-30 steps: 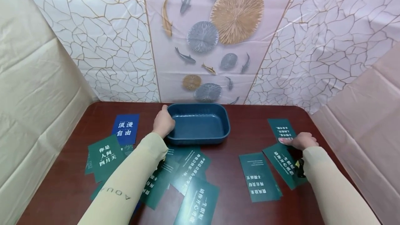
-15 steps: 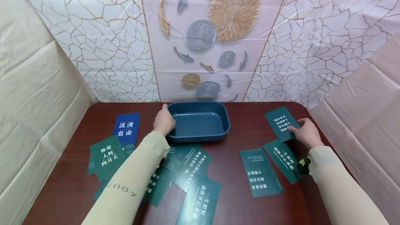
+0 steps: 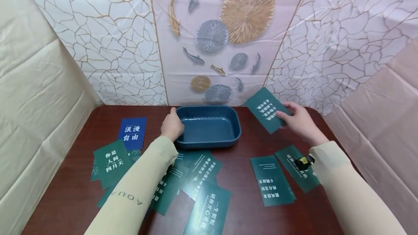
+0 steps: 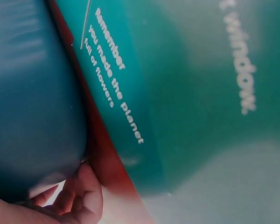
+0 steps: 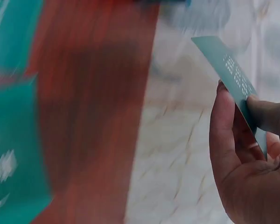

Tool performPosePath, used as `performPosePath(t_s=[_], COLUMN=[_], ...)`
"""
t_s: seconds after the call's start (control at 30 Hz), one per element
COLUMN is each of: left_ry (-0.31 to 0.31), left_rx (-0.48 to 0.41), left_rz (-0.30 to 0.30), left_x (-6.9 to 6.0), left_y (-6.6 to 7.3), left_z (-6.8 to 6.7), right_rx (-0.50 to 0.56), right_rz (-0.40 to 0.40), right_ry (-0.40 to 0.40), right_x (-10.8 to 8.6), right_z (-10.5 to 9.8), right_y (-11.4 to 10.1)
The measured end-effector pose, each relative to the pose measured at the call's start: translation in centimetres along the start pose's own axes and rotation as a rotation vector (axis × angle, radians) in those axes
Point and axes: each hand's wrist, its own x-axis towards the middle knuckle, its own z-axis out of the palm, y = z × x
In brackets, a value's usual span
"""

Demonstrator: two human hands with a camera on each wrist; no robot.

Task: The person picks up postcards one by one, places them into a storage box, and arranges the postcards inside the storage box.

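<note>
A dark blue rectangular tray [image 3: 209, 143] stands at the back middle of the table, with nothing in it. My left hand [image 3: 172, 126] grips its left end; the left wrist view shows curled fingers [image 4: 86, 193] at the tray's wall [image 4: 42, 93]. To the right of the tray, my right hand [image 3: 298, 120] holds up a green card [image 3: 266, 110] printed with white writing. In the right wrist view the thumb [image 5: 266, 114] lies on the card's [image 5: 228, 70] printed face, with fingers behind it. The held card is tilted, above the table and apart from the tray.
Green cards [image 3: 272, 180] and another green card [image 3: 295, 168] lie at the right. Several overlapping green cards [image 3: 209, 209] spread in front of the tray. At the left are more green cards [image 3: 112, 164] and a blue card [image 3: 131, 133]. Patterned cloth [image 3: 130, 39] hangs behind the table [image 3: 241, 198].
My right hand has lifted the green card from the right side of the table and carried it leftward and up, nearer the tray. The left hand stays on the tray.
</note>
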Motion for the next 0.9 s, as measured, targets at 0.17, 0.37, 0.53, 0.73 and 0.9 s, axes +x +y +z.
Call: performPosePath(t_s=[0.17, 0.37, 0.53, 0.73, 0.9], left_ry=[0.013, 0.014, 0.026, 0.027, 0.017], left_rx=[-0.001, -0.004, -0.004, 0.008, 0.006], left_rz=[0.0, -0.006, -0.008, -0.006, -0.006], left_x=[0.2, 0.0, 0.0, -0.1, -0.3], left_y=[0.0, 0.1, 0.1, 0.1, 0.1], left_z=[0.0, 0.0, 0.0, -0.1, -0.2], right_rx=[0.0, 0.046, 0.051, 0.037, 0.002], right_rz=[-0.059, -0.05, -0.044, -0.046, -0.06], right_ry=[-0.083, -0.148, -0.162, -0.178, -0.185], right_x=[1.9, 3.1, 3.5, 3.7, 3.6], right_z=[2.8, 5.5, 6.6, 8.1, 9.4], right_y=[-3.5, -5.2, -5.8, -6.6, -7.3])
